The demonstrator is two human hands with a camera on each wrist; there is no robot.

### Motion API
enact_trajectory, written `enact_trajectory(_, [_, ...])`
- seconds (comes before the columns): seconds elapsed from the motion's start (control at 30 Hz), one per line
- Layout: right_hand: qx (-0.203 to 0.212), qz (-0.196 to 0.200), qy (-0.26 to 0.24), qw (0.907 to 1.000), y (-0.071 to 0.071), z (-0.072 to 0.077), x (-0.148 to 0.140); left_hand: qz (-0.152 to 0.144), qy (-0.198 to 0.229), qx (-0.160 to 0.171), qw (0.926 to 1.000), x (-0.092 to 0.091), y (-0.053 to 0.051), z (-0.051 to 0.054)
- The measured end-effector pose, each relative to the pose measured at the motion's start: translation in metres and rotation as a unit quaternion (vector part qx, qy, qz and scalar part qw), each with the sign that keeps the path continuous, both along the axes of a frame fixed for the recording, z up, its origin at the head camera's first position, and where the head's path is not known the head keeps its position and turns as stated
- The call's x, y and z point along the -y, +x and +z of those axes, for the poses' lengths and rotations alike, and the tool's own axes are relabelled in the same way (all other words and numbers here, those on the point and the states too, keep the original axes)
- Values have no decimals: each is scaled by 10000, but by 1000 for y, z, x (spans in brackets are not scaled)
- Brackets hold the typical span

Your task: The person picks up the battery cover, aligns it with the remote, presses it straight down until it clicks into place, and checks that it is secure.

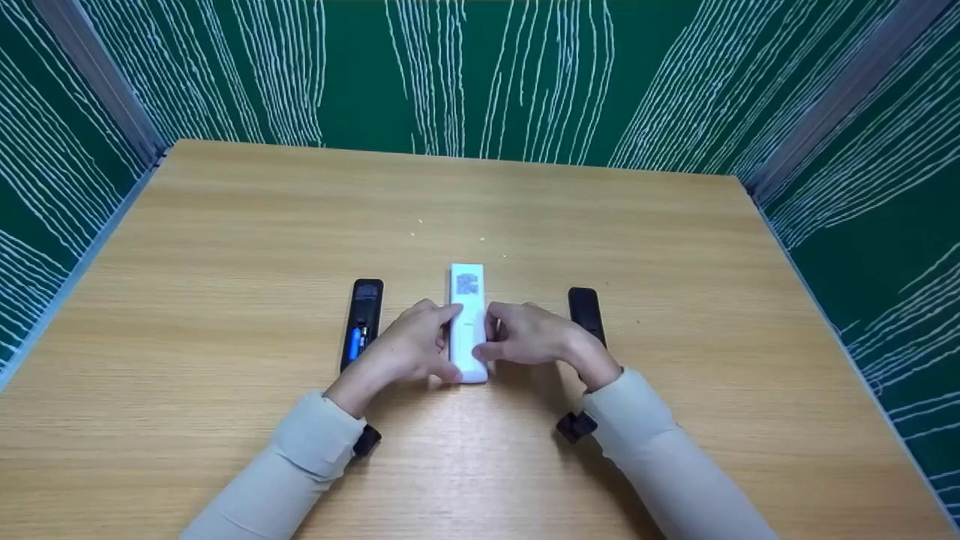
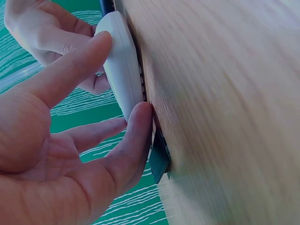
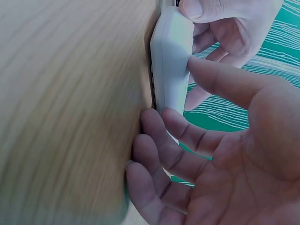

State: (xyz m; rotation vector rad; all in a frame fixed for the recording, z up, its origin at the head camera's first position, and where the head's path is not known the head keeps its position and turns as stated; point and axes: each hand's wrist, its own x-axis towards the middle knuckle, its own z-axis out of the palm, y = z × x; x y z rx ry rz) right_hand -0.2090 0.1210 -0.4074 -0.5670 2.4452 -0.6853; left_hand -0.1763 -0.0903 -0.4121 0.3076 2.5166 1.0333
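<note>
A white remote [image 1: 468,330] lies back side up on the table, a printed label at its far end. My left hand [image 1: 415,341] holds its left side, with the thumb at the near end and a finger near the middle. From the right, my right hand [image 1: 529,332] grips the same remote, thumb on its back. Both wrist views show the white remote [image 2: 123,65] [image 3: 172,58] between the fingers and thumbs, its button side toward the table. The undersides of the fingers are partly hidden in the head view.
Left of the hands lies a black remote [image 1: 367,300] with its battery bay uncovered and a blue battery [image 1: 355,343] inside. Another black remote [image 1: 585,309] lies at the right, partly behind the right wrist. Small white specks dot the wooden table [image 1: 225,300] beyond.
</note>
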Motion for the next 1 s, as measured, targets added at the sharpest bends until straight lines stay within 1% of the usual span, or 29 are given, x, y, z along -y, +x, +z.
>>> enact_trajectory(0.17, [36, 29, 83, 10000, -3, 1, 1, 39, 25, 2, 10000, 1, 0, 0])
enact_trajectory(0.43, [77, 184, 168, 9997, -12, 4, 1, -34, -57, -95, 9999, 1, 0, 0])
enact_trajectory(0.5, [127, 165, 180, 9996, -14, 4, 0, -48, -90, -116, 9999, 1, 0, 0])
enact_trajectory(0.73, [378, 14, 118, 9992, -21, 4, 0, 18, -60, -35, 10000, 0, 0, 0])
enact_trajectory(1.0, [402, -104, 152, 9990, -28, 1, 0, 20, -34, -31, 10000, 0, 0, 0])
